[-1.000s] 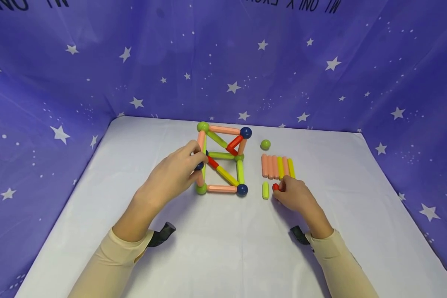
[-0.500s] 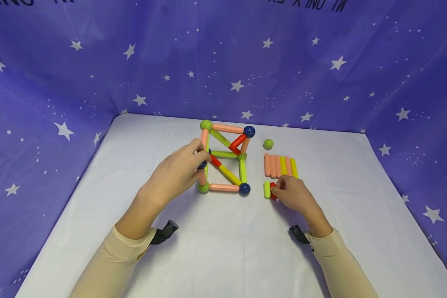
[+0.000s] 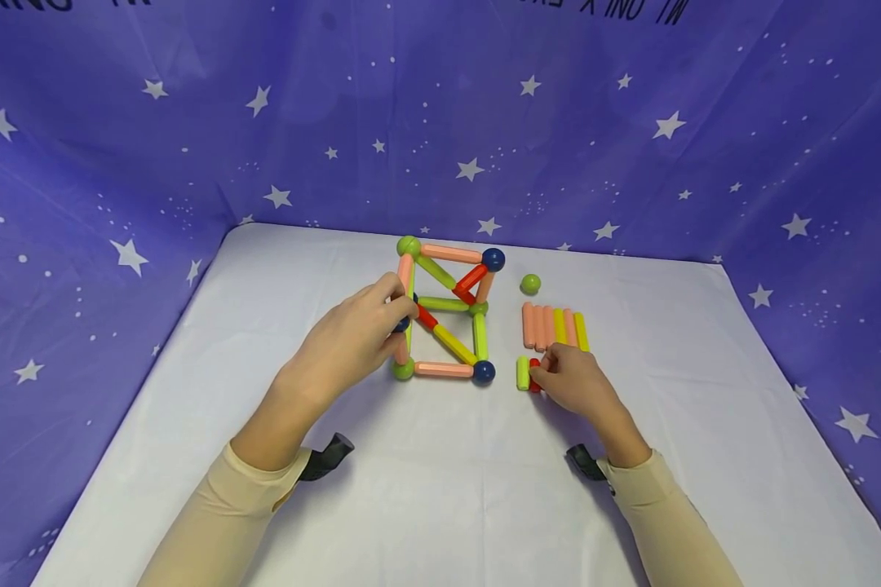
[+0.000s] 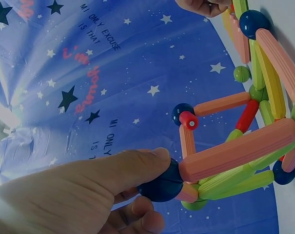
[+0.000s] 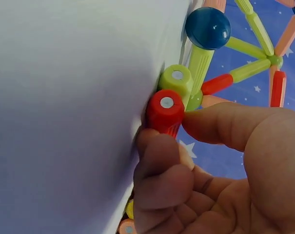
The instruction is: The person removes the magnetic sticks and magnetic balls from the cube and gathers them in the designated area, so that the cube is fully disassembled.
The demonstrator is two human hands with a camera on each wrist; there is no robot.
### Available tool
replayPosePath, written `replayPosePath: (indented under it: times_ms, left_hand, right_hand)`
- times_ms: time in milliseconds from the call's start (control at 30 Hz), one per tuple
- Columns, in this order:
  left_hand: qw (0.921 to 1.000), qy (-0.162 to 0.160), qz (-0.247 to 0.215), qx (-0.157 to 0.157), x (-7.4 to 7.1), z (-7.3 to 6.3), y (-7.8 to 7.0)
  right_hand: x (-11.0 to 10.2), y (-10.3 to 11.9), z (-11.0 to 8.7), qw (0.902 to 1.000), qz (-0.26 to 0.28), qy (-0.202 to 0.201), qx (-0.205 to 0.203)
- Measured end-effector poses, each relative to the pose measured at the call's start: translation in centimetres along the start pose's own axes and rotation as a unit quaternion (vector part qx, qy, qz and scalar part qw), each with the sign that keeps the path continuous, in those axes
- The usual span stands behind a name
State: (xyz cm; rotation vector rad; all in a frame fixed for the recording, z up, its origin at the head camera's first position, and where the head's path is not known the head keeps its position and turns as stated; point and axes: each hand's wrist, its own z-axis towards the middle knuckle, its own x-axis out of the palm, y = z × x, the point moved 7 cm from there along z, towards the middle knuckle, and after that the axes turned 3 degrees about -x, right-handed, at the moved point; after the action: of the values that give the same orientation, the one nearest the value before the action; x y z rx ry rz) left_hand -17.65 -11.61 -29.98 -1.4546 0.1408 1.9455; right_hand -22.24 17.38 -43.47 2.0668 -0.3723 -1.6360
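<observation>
A frame of magnetic sticks and balls [image 3: 444, 369] stands on the white table, with peach, lime, yellow and red sticks between green and dark blue balls. My left hand [image 3: 352, 330] grips a dark blue ball [image 4: 162, 183] on the frame's left side, thumb on top and fingers beneath. To the right, my right hand [image 3: 576, 381] pinches a short red magnetic stick [image 5: 166, 109] between thumb and fingers. That stick lies on the table alongside a short lime stick [image 3: 523, 373]; in the right wrist view the two look to be touching.
A row of peach and yellow sticks [image 3: 539, 326] lies just beyond my right hand. Behind it sits a loose green ball [image 3: 531, 284]. A purple star-patterned cloth [image 3: 411, 106] rises behind the table and along its sides.
My right hand has brought the red stick a little left, up beside the lime one. My left hand keeps its grip on the dark blue ball. The head view has shifted slightly.
</observation>
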Motion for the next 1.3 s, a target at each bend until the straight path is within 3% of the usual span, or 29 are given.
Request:
replayPosePath:
  times_ms: [133, 267, 400, 500, 600, 800, 933, 1033, 1200, 1300]
  left_hand:
    - [1.0, 0.0, 0.002, 0.001, 0.0, 0.1, -0.1]
    - [1.0, 0.0, 0.003, -0.002, 0.0, 0.1, -0.1]
    - [1.0, 0.001, 0.001, -0.006, 0.0, 0.0, 0.1]
    - [1.0, -0.001, -0.001, -0.008, -0.1, -0.2, 0.2]
    - [1.0, -0.004, -0.002, -0.007, -0.2, -0.2, 0.2]
    - [1.0, 0.0, 0.002, 0.001, -0.1, 0.0, 0.0]
    - [1.0, 0.002, 0.005, 0.003, 0.0, 0.2, -0.3]
    - [1.0, 0.002, 0.007, 0.001, 0.0, 0.2, -0.3]
    - [1.0, 0.001, 0.003, -0.006, 0.0, 0.0, -0.3]
    - [1.0, 0.001, 0.004, -0.006, -0.1, -0.1, -0.3]
  right_hand:
    - [-0.8, 0.5, 0.2, 0.9991, -0.018, -0.039, -0.004]
    - [-2.0, 3.0, 0.9, 0.9943, -0.022, -0.102, -0.022]
    - [-2.9, 7.4, 2.1, 0.986, 0.043, -0.156, -0.041]
    - [-3.3, 10.5, 3.0, 0.9737, 0.111, -0.192, -0.053]
    - [-3.2, 12.5, 3.8, 0.962, 0.143, -0.226, -0.057]
    - [-2.9, 13.3, 4.1, 0.9449, 0.142, -0.292, -0.038]
    - [-2.9, 12.7, 3.8, 0.9378, 0.137, -0.315, -0.054]
    - [-2.8, 12.5, 3.6, 0.9417, 0.124, -0.305, -0.07]
    - [-1.7, 11.4, 3.2, 0.9687, 0.113, -0.213, -0.059]
    - [-1.4, 10.3, 2.7, 0.9789, 0.094, -0.174, -0.05]
